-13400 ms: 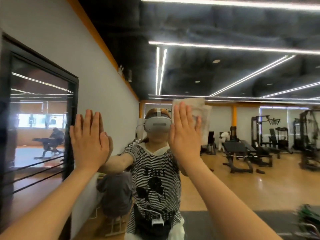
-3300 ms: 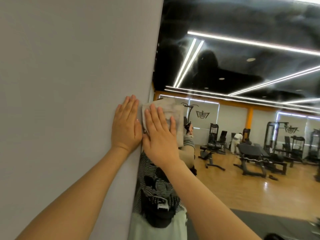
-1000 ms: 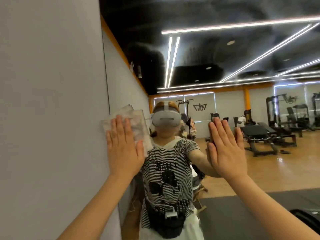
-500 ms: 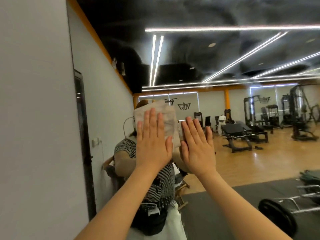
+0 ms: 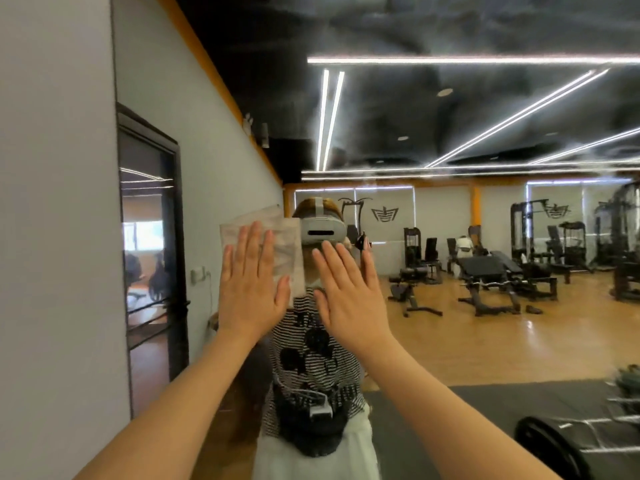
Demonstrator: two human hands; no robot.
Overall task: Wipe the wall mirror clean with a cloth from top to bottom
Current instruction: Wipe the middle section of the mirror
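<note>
The wall mirror point(image 5: 450, 116) fills most of the view; its left edge meets the grey wall point(image 5: 52, 202). My left hand point(image 5: 252, 282) presses a pale, crumpled cloth point(image 5: 287, 247) flat against the glass at about head height, fingers straight and pointing up. The cloth shows above and to the right of the fingers. Just to its right my right hand point(image 5: 349, 292) lies flat on the mirror, fingers spread, holding nothing. My reflection in a striped shirt stands behind both hands.
The mirror reflects a dark-framed doorway point(image 5: 152, 254), gym benches and machines point(image 5: 491, 271) on a wooden floor, a dark floor mat and a weight plate point(image 5: 554, 448) at the lower right. A person stands far back among the machines.
Over the last second my left hand slid the cloth rightward away from the mirror's left edge. My two hands came close together, both staying flat on the glass.
</note>
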